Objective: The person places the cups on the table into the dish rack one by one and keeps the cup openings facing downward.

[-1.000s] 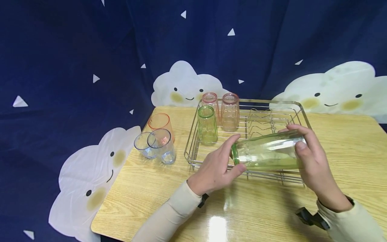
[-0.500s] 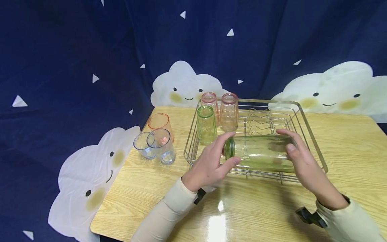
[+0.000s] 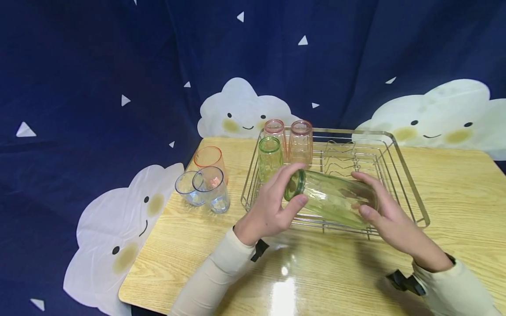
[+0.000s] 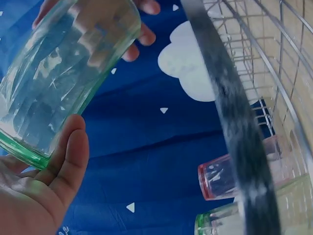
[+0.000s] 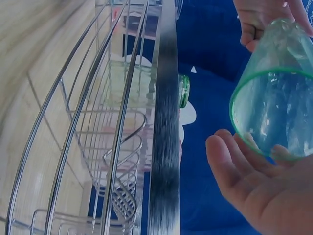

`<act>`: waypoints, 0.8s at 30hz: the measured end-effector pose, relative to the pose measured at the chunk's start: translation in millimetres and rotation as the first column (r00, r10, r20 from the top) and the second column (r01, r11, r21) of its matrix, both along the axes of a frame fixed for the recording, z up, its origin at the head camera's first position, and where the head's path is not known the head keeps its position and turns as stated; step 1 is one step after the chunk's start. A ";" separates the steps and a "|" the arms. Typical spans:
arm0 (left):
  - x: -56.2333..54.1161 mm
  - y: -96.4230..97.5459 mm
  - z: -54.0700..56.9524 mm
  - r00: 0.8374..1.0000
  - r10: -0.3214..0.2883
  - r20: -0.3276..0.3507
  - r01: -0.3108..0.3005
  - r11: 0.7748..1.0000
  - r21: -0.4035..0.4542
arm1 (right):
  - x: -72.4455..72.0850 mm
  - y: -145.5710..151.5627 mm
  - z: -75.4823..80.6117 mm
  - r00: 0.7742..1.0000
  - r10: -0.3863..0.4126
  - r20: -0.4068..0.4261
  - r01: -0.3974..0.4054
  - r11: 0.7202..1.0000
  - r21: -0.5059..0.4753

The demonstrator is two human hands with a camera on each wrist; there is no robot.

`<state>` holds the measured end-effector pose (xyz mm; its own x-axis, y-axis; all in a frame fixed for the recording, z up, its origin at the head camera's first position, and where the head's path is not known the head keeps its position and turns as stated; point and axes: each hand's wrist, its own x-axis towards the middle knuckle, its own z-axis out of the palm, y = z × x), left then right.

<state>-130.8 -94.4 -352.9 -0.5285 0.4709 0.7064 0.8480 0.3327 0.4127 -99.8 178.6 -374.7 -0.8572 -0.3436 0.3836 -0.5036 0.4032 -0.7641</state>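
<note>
A clear green drinking glass (image 3: 332,197) is held on its side above the front of the wire dish rack (image 3: 411,184), slanting down to the right. My left hand (image 3: 272,208) grips its thick base end, thumb in front and fingers behind. At the wide mouth end my right hand (image 3: 389,215) has its thumb on the near side and fingers on the far side. The right wrist view shows the green rim (image 5: 234,105) facing that hand. Behind my left hand, another green glass (image 3: 270,160) stands upside down in the rack, partly hidden.
Two pink glasses (image 3: 301,145) stand upside down at the rack's back left. Left of the rack, an orange-rimmed glass (image 3: 209,158) and two blue-rimmed glasses (image 3: 213,191) stand upright on the wooden table (image 3: 170,263). A dark blue curtain (image 3: 276,57) hangs behind.
The green glass has shifted left and turned, its base end rising and its mouth end dropping. Both hands have moved left with it. The other glasses stay put.
</note>
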 end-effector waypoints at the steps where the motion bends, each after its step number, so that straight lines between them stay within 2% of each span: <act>1: -0.2 -1.4 1.5 1.000 0.008 0.009 -0.008 1.000 -0.003 | -0.7 1.1 -0.6 1.000 0.006 -0.009 -0.006 1.000 -0.005; 5: -1.4 -8.7 5.4 0.997 0.064 0.042 -0.063 0.998 -0.010 | -4.4 9.8 -2.4 0.997 -0.044 -0.059 0.044 0.999 0.008; 7: -2.8 -11.3 5.7 0.995 0.088 0.040 -0.088 0.996 0.001 | -5.9 15.7 -3.1 0.992 -0.108 -0.067 0.110 0.994 0.022; 10: -4.4 -13.6 5.5 0.992 0.118 0.042 -0.118 0.993 0.005 | -7.9 24.3 -5.4 0.972 -0.209 -0.111 0.212 0.977 0.020; 14: -6.5 -15.7 5.6 0.987 0.153 0.050 -0.152 0.988 -0.018 | -12.3 34.1 -9.4 0.915 -0.349 -0.204 0.362 0.932 0.027; 16: -7.5 -17.0 5.8 0.985 0.161 0.055 -0.160 0.987 -0.033 | -15.9 38.8 -11.3 0.887 -0.405 -0.223 0.424 0.905 0.044; 20: -9.5 -19.5 6.8 0.985 0.159 0.063 -0.155 0.986 -0.053 | -23.9 49.6 -15.1 0.858 -0.482 -0.178 0.505 0.856 0.112; 24: -10.5 -21.9 7.7 0.980 0.177 0.091 -0.169 0.982 -0.086 | -32.0 59.3 -21.2 0.838 -0.527 -0.143 0.545 0.819 0.180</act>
